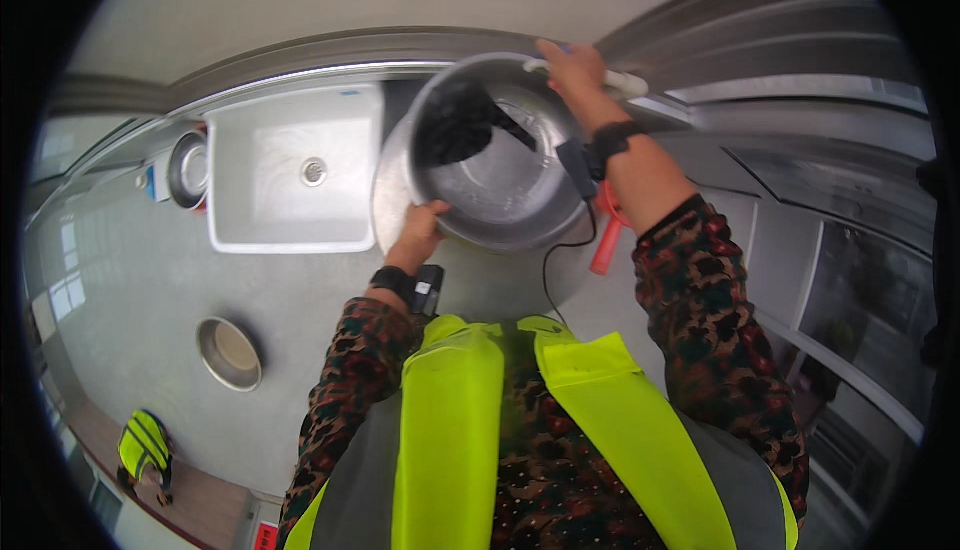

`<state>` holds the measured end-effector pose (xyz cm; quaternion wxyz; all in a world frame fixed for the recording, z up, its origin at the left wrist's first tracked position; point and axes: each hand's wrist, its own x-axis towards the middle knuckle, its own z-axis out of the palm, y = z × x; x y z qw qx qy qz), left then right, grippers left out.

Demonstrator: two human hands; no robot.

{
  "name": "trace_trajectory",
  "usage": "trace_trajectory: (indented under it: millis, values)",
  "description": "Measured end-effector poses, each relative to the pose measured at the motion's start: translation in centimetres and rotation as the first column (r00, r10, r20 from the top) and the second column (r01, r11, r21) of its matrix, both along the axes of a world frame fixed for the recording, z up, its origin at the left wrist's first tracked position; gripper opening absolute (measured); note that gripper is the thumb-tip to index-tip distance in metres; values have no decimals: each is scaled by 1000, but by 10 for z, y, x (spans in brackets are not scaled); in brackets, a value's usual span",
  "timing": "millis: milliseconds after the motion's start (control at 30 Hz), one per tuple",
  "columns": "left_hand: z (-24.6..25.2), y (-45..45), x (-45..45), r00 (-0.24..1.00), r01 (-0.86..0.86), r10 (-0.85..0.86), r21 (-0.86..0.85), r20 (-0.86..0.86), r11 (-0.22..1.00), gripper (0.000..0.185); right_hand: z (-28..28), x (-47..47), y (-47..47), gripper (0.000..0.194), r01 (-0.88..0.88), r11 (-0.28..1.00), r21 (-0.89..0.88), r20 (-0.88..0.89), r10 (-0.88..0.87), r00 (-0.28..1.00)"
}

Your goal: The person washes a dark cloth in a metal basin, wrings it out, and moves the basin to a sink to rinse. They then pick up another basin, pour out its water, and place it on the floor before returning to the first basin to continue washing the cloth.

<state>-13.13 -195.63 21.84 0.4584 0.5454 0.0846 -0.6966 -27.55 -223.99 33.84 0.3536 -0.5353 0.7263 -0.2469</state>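
A large round metal basin (pixel 495 205) tilts in front of me, with dark cloth (pixel 454 126) and a little water inside. My left hand (pixel 420 233) grips its near left rim. My right hand (pixel 574 69) is at the far right rim, beside a white pipe or tap (pixel 624 83); whether its fingers hold the rim or the pipe is unclear. Beneath the basin, a pale round surface (pixel 388 193) shows at the left. Each wrist wears a black strap with a small device, and a black cable hangs from the right one.
A white rectangular sink (pixel 292 238) with a drain adjoins on the left, and a smaller metal bowl (pixel 189 169) stands beyond it. Another metal basin (pixel 229 353) rests on the floor. A red plastic dipper (pixel 607 238) lies right of the large basin. Another person (pixel 144 449) is at lower left.
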Motion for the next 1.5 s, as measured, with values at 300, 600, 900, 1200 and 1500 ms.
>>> trace_trajectory:
  millis: [300, 600, 900, 1200, 1500]
  values:
    - [20, -4, 4, 1000, 6, -6, 8, 0, 1000, 31, 2, 0, -1, 39, -66, 992, 112, 1, 67, 998]
    - [19, 2, 8, 997, 41, -44, -41, -70, 998, 34, -25, -6, -11, 29, -123, 992, -24, -130, 119, 984]
    - [-1, 9, 8, 982, 20, -30, -54, -187, 998, 32, -54, -35, 34, 37, -11, 997, -78, 99, 19, 995]
    - [9, 7, 5, 994, -7, -4, -98, -113, 995, 36, -75, -56, 71, 21, -54, 997, 55, 145, 45, 988]
    - [9, 7, 5, 999, 20, -22, -71, -23, 997, 40, -53, 15, 99, 55, -586, 810, 25, -109, 585, 803]
